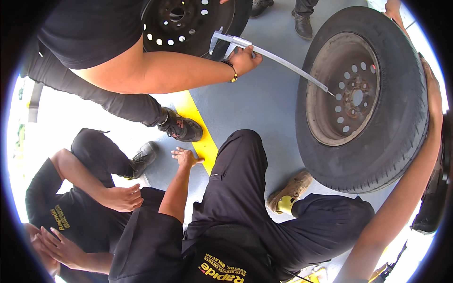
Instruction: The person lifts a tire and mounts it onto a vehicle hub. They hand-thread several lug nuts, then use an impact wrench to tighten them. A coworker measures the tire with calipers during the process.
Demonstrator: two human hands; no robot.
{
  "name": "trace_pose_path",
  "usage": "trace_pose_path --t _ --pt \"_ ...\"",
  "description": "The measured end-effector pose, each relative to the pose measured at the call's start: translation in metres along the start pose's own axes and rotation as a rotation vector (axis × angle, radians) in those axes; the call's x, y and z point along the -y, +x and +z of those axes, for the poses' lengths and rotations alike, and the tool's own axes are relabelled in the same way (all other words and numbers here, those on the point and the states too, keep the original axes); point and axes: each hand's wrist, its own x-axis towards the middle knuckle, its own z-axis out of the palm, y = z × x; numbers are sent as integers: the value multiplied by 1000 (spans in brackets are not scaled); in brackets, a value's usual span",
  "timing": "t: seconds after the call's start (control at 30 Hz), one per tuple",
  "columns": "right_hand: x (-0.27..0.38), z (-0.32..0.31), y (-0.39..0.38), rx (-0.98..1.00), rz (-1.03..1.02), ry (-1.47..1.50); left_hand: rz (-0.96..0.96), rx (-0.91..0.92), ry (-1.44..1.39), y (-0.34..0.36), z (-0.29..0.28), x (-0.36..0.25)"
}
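My left hand (185,158) hovers above the floor by a yellow stripe, fingers spread and empty. My right hand (429,82) grips the outer right edge of an upright tire (382,146) with a rusty steel rim (320,118). A co-worker's hand (244,60) holds a metal caliper (278,60), its thin end reaching across that rim toward the hub holes. Another hand (394,12) touches the top of this tire. Behind the caliper, a second wheel (198,26) with a black rim is partly hidden by the co-worker's arm.
A standing co-worker's leg and shoe (184,127) are at upper left. A crouching person (75,217) is close on my left, hands near their head. Other feet (302,23) stand at the top. A yellow stripe (193,106) crosses the grey floor (255,108).
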Motion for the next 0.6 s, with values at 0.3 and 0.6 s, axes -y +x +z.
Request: trace_pose_path --t 0.3,0.6 --pt "42 -11 -12 -12 101 -39 -53 -26 29 22 11 3" --pt "22 -8 -11 -24 -18 8 -109 -38 -92 15 2 -5"
